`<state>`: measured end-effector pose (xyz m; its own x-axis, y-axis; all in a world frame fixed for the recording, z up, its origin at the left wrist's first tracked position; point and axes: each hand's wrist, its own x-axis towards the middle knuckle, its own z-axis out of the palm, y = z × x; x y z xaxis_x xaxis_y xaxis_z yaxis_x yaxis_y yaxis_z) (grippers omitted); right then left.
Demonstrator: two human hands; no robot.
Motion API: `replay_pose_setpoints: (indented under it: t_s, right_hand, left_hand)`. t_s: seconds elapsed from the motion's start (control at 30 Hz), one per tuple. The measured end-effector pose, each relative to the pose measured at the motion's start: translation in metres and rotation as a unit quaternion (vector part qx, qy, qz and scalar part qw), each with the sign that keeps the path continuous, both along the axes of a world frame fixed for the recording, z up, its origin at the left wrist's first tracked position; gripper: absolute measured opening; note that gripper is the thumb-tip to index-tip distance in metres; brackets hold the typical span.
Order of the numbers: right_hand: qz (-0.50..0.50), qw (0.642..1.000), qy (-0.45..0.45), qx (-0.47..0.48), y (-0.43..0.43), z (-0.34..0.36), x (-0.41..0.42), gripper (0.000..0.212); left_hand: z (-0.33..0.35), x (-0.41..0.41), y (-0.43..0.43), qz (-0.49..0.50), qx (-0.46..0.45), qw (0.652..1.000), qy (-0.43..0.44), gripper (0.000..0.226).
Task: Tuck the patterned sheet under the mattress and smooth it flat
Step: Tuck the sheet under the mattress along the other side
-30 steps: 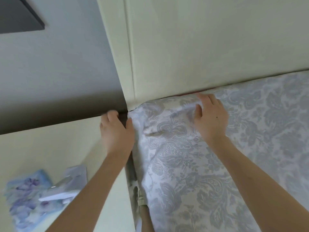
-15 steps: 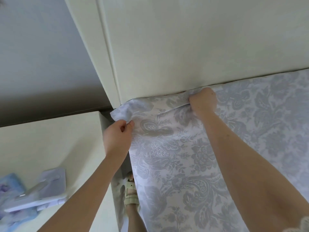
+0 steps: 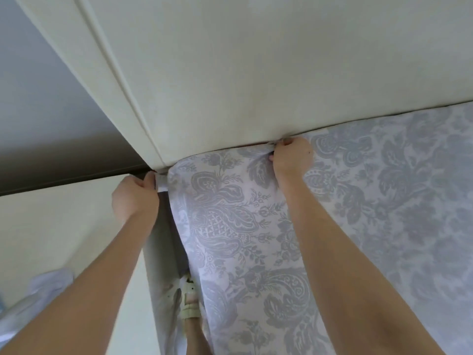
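**Tight headboard corner: the sheet may bunch or slip free**

The main risk lies with the patterned sheet (image 3: 358, 226). It covers the bed from the lower middle out to the right edge, and the mattress is hidden beneath it. Its top edge runs into the seam below the cream upholstered headboard (image 3: 230, 73), and that gap looks narrow. Cloth forced in there would likely wad up instead of passing under, leaving a ridge to smooth out later. Creases already fan out from the seam.

The right hand (image 3: 291, 155) is balled up at that seam, its fingers curled tight on a fold of the sheet. A harder pull here than at the corner would probably skew the cloth.

The left hand (image 3: 135, 198) has its fingers curled round the sheet's white corner, just off the corner of the bed. That is a small purchase, and a slip would let the corner spring back untucked.

Beyond the bed, a grey wall (image 3: 38, 98) stands behind a cream table (image 3: 51, 239). The table sits close beside the bed, leaving only a narrow gap. The left forearm works over that gap, and a foot (image 3: 190, 303) in a pale sandal stands in it, so reach along the side is cramped. A blurred lilac thing (image 3: 46, 285) lies on the table beside the left forearm. I cannot tell what it is, but a careless elbow could knock it.
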<state>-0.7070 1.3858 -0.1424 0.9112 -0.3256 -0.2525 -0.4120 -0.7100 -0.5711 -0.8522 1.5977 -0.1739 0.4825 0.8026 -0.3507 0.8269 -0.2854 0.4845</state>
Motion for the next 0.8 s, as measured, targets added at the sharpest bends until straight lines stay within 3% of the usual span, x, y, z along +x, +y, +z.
replay_pose_setpoints:
  t_s: [0.07,0.13,0.2,0.27,0.33,0.4,0.47,0.53,0.57,0.63,0.73,0.8]
  right_hand:
    - [0.035,0.999,0.005,-0.015,-0.010,0.011,0.002,0.038]
    - [0.081,0.989,-0.040,-0.121,-0.023,0.027,0.004,0.030]
    - [0.145,0.956,-0.132,-0.219,-0.036,0.037,0.008,0.025]
    - [0.234,0.920,-0.193,-0.249,-0.049,0.036,0.017,0.022]
    - [0.296,0.895,-0.219,-0.252,-0.060,0.033,0.027,0.017]
    - [0.333,0.881,-0.223,-0.252,-0.068,0.035,0.034,0.016]
    - [0.374,0.869,-0.191,-0.262,-0.071,0.035,0.036,0.013]
    - [0.439,0.839,-0.158,-0.281,-0.070,0.030,0.031,0.010]
    - [0.467,0.822,-0.153,-0.289,-0.070,0.027,0.027,0.007]
    - [0.495,0.802,-0.142,-0.303,-0.070,0.023,0.025,0.008]
    - [0.498,0.792,-0.103,-0.339,-0.064,0.028,0.028,0.010]
    - [0.515,0.779,-0.101,-0.344,-0.060,0.037,0.027,0.021]
  left_hand:
    - [0.005,0.000,0.004,-0.026,-0.026,0.999,-0.009,0.042]
    - [0.012,0.000,0.003,-0.001,-0.114,0.992,-0.062,0.035]
    - [0.018,0.001,0.002,0.077,-0.269,0.952,-0.127,0.020]
    - [0.025,0.004,-0.001,0.110,-0.388,0.905,-0.140,0.010]
    - [0.031,0.006,-0.007,0.050,-0.453,0.882,-0.116,0.018]
    - [0.031,0.005,-0.011,0.016,-0.461,0.880,-0.118,0.016]
    - [0.033,0.002,-0.012,0.005,-0.394,0.910,-0.128,0.005]
    - [0.033,-0.001,-0.010,-0.085,-0.188,0.974,-0.094,0.012]
    - [0.034,-0.002,-0.008,-0.137,-0.055,0.986,-0.075,0.017]
    - [0.039,-0.005,-0.005,-0.228,0.118,0.961,-0.102,0.024]
    - [0.052,-0.009,0.001,-0.346,0.163,0.912,-0.148,0.034]
    - [0.063,-0.007,0.004,-0.369,0.070,0.919,-0.116,0.041]
